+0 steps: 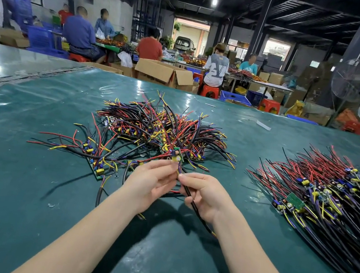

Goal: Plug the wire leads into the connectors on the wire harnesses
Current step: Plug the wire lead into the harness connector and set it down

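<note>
Board [176, 157] of one wire harness sits pinched in the left hand [150, 181], above green table [23, 181], just near of the tangled harness pile [164, 126]; right hand [204, 197] pinches a black cable [195, 207], leads just beside the board. Sorted harnesses [320, 190] lie right.

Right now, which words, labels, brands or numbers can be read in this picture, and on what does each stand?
"LV": large dark letters, partly creased, on the back of a seated person's pale T-shirt.
Green wall sign, far right background: too blurred to read.
Green circuit board in the right harness pile: markings too small to read.
</note>
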Demonstrator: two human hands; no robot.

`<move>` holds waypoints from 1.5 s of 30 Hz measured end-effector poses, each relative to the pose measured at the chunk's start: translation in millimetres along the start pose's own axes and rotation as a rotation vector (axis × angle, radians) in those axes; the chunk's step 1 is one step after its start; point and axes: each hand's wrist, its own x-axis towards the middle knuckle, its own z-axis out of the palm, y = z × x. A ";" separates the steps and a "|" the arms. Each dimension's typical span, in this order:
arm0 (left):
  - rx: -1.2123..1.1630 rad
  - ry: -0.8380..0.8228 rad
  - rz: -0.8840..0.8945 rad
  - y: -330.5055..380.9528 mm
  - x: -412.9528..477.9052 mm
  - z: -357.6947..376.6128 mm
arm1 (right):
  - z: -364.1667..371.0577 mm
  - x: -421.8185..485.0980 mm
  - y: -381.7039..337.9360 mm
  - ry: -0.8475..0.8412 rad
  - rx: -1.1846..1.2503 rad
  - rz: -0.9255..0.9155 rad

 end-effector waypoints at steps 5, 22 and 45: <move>0.324 0.047 0.352 1.2 -3.3 1.9 | -1.3 -1.0 -3.9 0.035 0.140 0.106; 0.341 -0.155 0.462 9.1 -0.9 -6.6 | 1.9 -9.6 -9.4 -0.195 -0.047 0.107; 0.439 -0.056 0.206 -0.6 2.3 -11.0 | -14.3 -4.4 -8.3 0.041 -0.451 -0.134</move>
